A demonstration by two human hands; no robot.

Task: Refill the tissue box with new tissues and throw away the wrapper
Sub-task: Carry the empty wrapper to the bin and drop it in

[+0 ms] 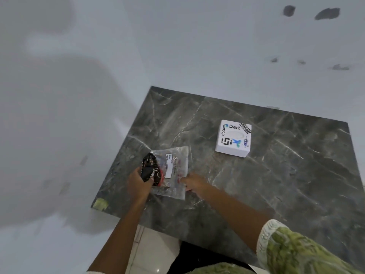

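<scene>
A clear plastic tissue wrapper (173, 171) with a white label lies flat on the dark marble table (276, 184), near its left side. My left hand (138, 184) grips a crumpled black wrapper (151, 170) with white lettering, held over the clear wrapper's left edge. My right hand (192, 183) pinches the clear wrapper's right edge. A white square tissue box (233, 138) covered in stickers, with an oval slot on top, stands to the upper right, apart from both hands.
A white wall runs behind and to the left of the table. A greenish patch (100, 204) marks the table's near-left corner. Pale floor tiles (154, 252) show below the table's front edge.
</scene>
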